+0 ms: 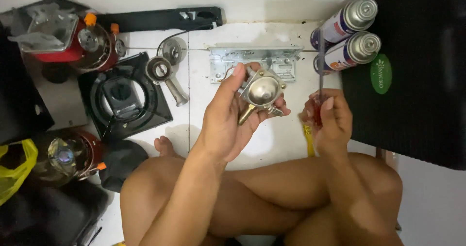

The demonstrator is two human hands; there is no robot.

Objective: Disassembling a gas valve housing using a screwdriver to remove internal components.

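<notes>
Shiny domed metal valve part in left hand

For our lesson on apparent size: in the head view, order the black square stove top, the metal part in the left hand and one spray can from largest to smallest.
1. Black square stove top.
2. Spray can and metal part look alike; the part sits nearer the camera, so unranked.
</notes>
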